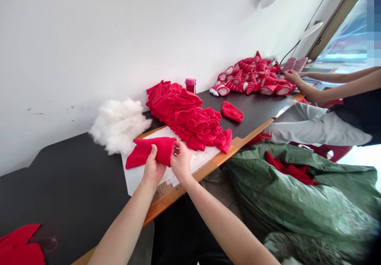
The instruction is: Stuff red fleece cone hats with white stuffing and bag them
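Near the front edge of the desk (74,177), a red fleece piece (150,151) is held just above a white sheet (133,175). Its long axis runs roughly along the desk's front edge: the narrow tip points left and droops toward the sheet, while the wide open end faces right. The left hand (153,168) is clamped on the piece's lower middle, thumb on top of the cloth. The right hand (180,160) pinches the rim of the open end with its fingers closed on the cloth.

Behind the hands lies a heap of red fleece pieces (187,116), with a single red piece (232,112) further right. White stuffing (119,124) sits at the back edge against the wall (89,39), and a small red jar (190,85) stands behind the heap. Toward the far right end, a pile of red-and-white striped pieces (253,76) is touched by another person's hand (292,76).

The desk is dark with an orange front edge. A green sack (297,201) holding red cloth stands beside it, and a window shows at the right.
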Demonstrator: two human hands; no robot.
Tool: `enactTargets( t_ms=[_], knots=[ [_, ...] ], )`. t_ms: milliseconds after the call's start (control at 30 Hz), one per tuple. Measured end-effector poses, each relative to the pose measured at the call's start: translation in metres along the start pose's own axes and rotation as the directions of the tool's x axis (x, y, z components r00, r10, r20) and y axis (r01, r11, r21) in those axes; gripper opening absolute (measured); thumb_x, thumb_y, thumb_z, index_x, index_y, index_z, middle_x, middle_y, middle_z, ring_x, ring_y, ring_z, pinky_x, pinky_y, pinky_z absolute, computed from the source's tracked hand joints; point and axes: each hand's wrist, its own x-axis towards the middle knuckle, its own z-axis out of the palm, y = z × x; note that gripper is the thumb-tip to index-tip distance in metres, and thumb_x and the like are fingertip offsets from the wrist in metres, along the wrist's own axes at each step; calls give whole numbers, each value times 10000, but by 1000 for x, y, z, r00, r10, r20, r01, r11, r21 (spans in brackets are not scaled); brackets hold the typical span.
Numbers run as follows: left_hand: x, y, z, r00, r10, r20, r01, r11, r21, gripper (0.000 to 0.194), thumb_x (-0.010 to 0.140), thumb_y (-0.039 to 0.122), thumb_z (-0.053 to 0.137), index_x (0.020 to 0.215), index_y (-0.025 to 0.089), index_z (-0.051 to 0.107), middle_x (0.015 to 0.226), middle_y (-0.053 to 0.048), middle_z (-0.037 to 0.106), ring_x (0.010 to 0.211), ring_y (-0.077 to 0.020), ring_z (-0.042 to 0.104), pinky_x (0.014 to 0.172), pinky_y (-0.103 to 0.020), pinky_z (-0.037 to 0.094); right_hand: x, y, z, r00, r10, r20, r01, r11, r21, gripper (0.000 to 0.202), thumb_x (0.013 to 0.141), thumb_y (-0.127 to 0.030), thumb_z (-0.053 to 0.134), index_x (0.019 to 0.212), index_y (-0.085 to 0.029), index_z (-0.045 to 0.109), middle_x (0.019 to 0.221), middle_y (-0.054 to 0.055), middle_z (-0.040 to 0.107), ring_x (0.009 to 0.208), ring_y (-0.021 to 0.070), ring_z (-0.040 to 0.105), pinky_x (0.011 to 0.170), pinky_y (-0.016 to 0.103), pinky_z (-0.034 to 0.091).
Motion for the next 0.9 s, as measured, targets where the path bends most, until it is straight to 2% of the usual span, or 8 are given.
enactTargets(
  t_ms=[167,267,400,500,600,667,767,900],
  knots=[
    [3,-2,-5,1000,-6,-2,6,996,85,286,865,14,573,1121,126,635,871,-45,741,770,-146,716,788,-229,575,1,-8,-7,995,-81,64,88,989,-123,64,762,-211,582,809,-196,623,760,13,637,713,167,584,674,294,497],
    [6,3,-4,997,-66,-45,69,996,57,227,935,122,529,1140,101,624,852,-69,734,737,-157,715,736,-241,586,2,-16,-12,992,-86,97,91,994,-55,100,793,-278,606,837,-190,623,807,26,621,690,155,579,644,288,508],
    [6,8,-1,993,-93,-74,91,996,-25,250,988,238,475,1141,108,624,915,-87,737,826,-177,721,777,-261,590,0,-19,-16,986,-154,69,158,986,-56,248,806,-308,641,1030,-202,632,1041,81,570,799,168,594,698,323,547],
    [3,4,-1,990,-124,-74,128,990,59,160,958,183,519,1004,104,651,770,-54,719,651,-144,694,608,-209,571,3,-14,-16,987,-150,48,156,977,-147,337,759,-215,657,1093,-207,612,1091,91,577,959,212,595,837,379,540],
    [2,0,-2,987,-154,-47,160,967,199,115,926,127,548,906,108,659,622,-12,666,459,-103,596,443,-170,487,10,-8,-16,992,-86,89,102,978,-183,129,805,-167,572,922,-183,626,890,53,635,880,207,621,841,373,528],
    [3,2,-1,991,-117,-69,127,976,177,145,938,119,522,941,120,667,686,-25,701,534,-116,646,533,-187,544,12,-5,-18,994,-93,49,98,986,-132,108,841,-190,547,919,-171,619,891,57,637,811,185,624,773,333,540],
    [3,4,4,995,-62,-83,69,994,80,220,972,144,470,1083,151,661,885,-50,750,792,-151,723,770,-240,591,5,-8,-24,979,-205,-19,203,975,-89,172,857,-193,551,1011,-158,618,980,81,621,792,162,617,728,290,550],
    [-9,2,11,985,-131,-115,152,968,201,309,1015,175,366,1018,128,671,773,-56,742,672,-129,713,673,-181,586,-13,-25,-22,939,-289,185,323,928,-188,202,827,-61,524,958,-164,639,1020,82,638,953,169,632,894,267,536]
  ],
)
